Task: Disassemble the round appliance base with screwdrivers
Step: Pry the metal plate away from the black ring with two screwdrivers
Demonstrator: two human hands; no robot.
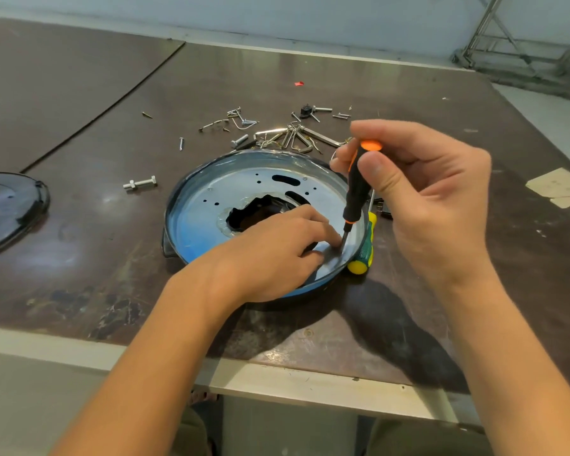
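Seated near the centre of the brown table (79,225), the round appliance base (211,205) is being worked just inside its rim at about 4 o'clock. The left hand (270,255) rests on the plate with fingers bent beside the blade tip; whether a screw is pinched there cannot be told. The right hand (418,192) pinches the top of the orange-and-black screwdriver (356,192) between thumb and fingertips, the tool standing nearly upright. For a sound result, it is judged that the base should be pressed flat by the left hand, the blade kept square to the plate, and downward pressure held while turning, so the tip is not cammed out. The base is seen as a shallow dish: a dark outer rim, a bluish metal plate, a ragged central opening, two oblong slots toward 1 o'clock, and scattered small holes. A green-and-yellow screwdriver (364,255) lies just outside the rim at 4 o'clock; loose hardware (277,133) is heaped at 12 o'clock.
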